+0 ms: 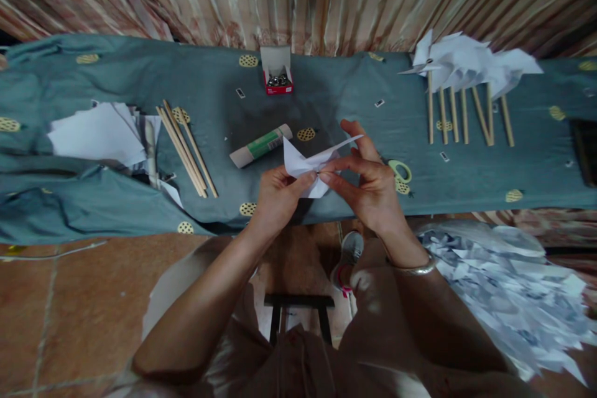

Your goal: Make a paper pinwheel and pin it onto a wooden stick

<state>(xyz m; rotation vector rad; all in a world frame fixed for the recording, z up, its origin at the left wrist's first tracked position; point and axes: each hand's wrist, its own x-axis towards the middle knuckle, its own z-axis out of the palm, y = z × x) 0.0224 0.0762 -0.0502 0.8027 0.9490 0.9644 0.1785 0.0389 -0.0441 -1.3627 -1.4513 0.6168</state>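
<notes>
A folded white paper pinwheel [298, 161] is held above the front part of the table, its points curled up and outward. My left hand [282, 196] is closed on its left lower side, thumb on top of the paper. With thumb and forefinger, my right hand [366, 183] pinches the pinwheel near its centre, the other fingers bent away. A tiny dark spot shows at the fingertips; too small to tell what it is. Just behind lies a glue tube [261, 145] with a green label. Green-handled scissors [400, 170] lie beside my right hand, partly hidden.
An open red box of metal tacks [278, 84] stands at the back. Wooden sticks [184, 149] and white paper sheets [97, 137] lie left. Finished pinwheels on sticks [466, 65] lie at the back right. Below right is a heap of folded paper [508, 292].
</notes>
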